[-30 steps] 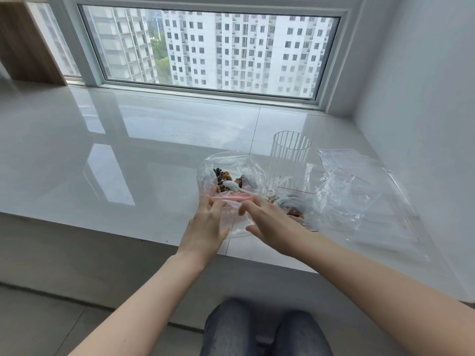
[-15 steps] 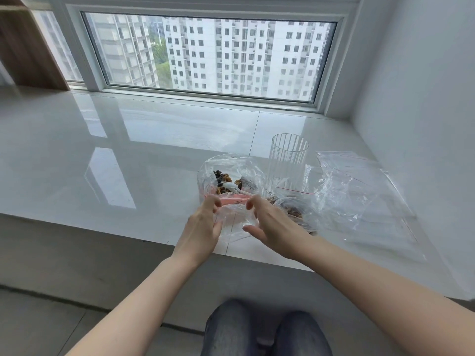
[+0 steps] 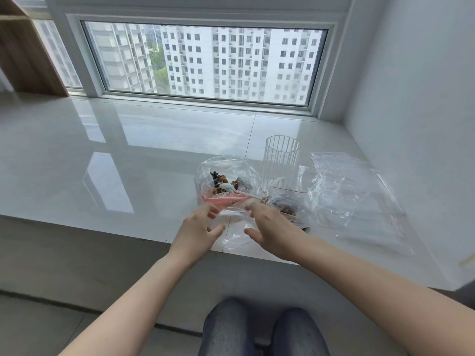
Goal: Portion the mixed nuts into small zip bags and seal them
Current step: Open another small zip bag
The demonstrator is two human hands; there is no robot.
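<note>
1. The left hand (image 3: 196,228) sits at the near edge of the sill (image 3: 128,160), fingers loosely curled and thumb spread toward 3 o'clock; its fingertips lie at the left end of a small zip bag (image 3: 232,227), though whether they pinch the plastic cannot be told.
2. The right hand (image 3: 270,227) mirrors it at 3 o'clock of the left one, thumb pointing toward 9 o'clock and fingers loosely bent over the bag's right end; a firm grip cannot be told either.
3. The small zip bag lies flat between both hands, its pink strip (image 3: 225,200) at the far edge, toward 12 o'clock.
4. Just beyond, at 12 o'clock, an open bag of mixed nuts (image 3: 221,179) holds a white spoon (image 3: 231,188).
5. At 1 o'clock stands an upright ribbed clear cup (image 3: 281,163).
6. At 3 o'clock of the right hand a filled bag of nuts (image 3: 286,209) lies beside crumpled empty bags (image 3: 354,196).
7. Behind everything, a window (image 3: 205,62) shows apartment towers.
</note>
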